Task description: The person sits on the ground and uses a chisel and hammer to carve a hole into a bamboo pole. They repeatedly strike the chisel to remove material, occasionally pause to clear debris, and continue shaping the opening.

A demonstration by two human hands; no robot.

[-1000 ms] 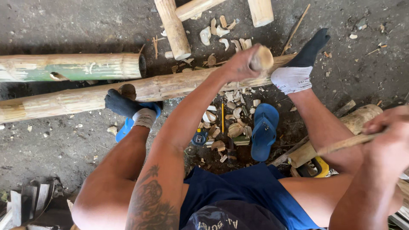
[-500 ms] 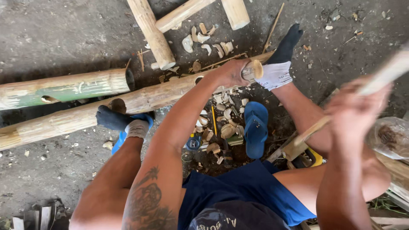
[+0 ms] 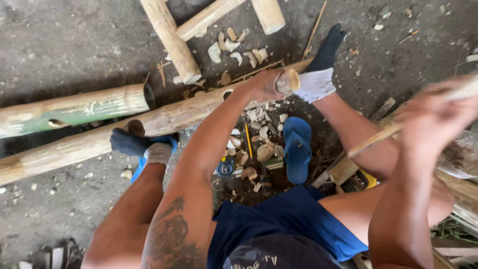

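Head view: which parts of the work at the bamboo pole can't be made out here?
- Right hand and the stick it holds: motion-blurred; the stick's upper end is smeared at the right edge.
- Tool under the left hand: only its pale wooden top shows; the hand hides the rest.
- Bamboo pole: left end cut off by the frame.
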